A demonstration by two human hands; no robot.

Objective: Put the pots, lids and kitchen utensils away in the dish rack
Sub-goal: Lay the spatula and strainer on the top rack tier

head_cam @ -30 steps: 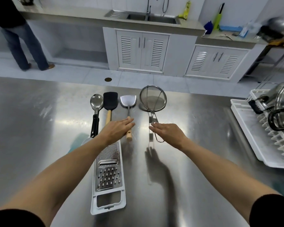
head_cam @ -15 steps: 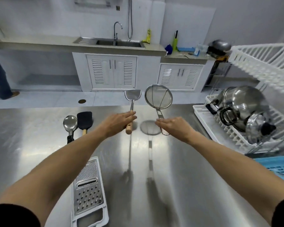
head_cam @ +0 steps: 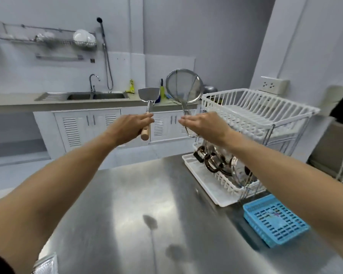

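1. Head view, far left: a wall shelf [head_cam: 48,39] with white dishes hangs above the sink [head_cam: 95,95] on the back counter, and only a corner of the grater [head_cam: 45,264] shows at the bottom edge, where a second ago it lay in full view on the steel table [head_cam: 127,204]

2. Left hand [head_cam: 130,126]: its fingers are curled round the wooden handle of the spatula [head_cam: 148,96], which stands upright in the air with its blade up; a second ago that spatula lay flat on the table beside the ladle and the black turner, both now out of frame

3. Right hand [head_cam: 204,125]: it pinches the wire handle of the mesh strainer [head_cam: 183,86], also raised and upright, just beside the spatula but apart from it; a second ago the strainer lay flat on the table under this hand

4. Further right: the dish rack [head_cam: 255,109] has come into view, its white upper tier bare of pieces, its lower tier holding a pot [head_cam: 214,155] and a lid [head_cam: 239,171] on edge; a blue basket [head_cam: 275,220] sits on the table just in front of it

5. What this means, as I judge it: both utensils are lifted and being carried toward the rack, so the pick-up is done and placing comes next; the strainer is nearer the rack and looks likely to go in first, while the grater, ladle and turner are left to fetch
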